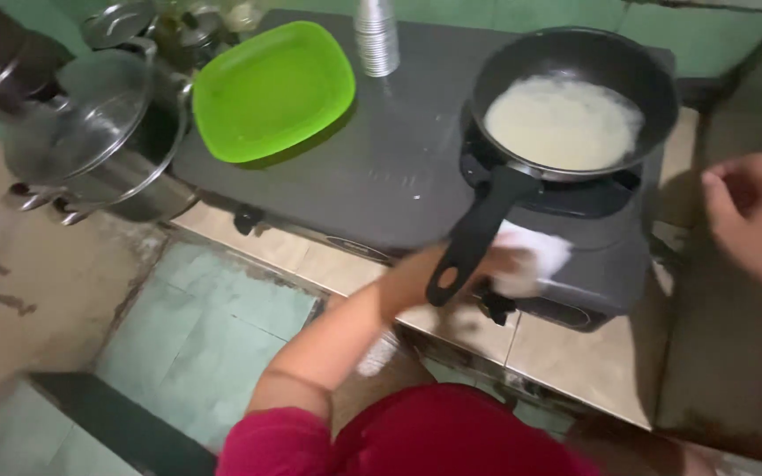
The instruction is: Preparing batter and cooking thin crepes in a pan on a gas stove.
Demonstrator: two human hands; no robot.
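L hand (509,264): fingers closed on a white cloth (535,256), pressed to the front-right of the dark stove (381,167), just beside and partly behind the black pan handle (474,238); motion blur, so exact finger contact w/ the handle cannot be told. R hand (751,216): fingers loosely curled, holding nothing, hanging in air well to the right of the stove, apart from all items. Handle long axis: runs diagonally from the pan rim down-left toward the person, free end at the stove's front edge; it lies immediately left of the L fingers, so L hand is the nearer by far, R hand well apart on the opposite side. Frying pan (575,97): black, seated on the right burner, contains a thin pale round batter layer (562,123) covering most of the base. Outward, left on the stove top: green plastic tray (271,88), shallow, empty as far as visible. Behind it: stack of metal cups (377,35), upright. Off the stove's left end: steel pot w/ glass lid (90,141), lid tilted, contents not visible. Stove sits on a tiled counter (575,353); front knobs partly hidden.
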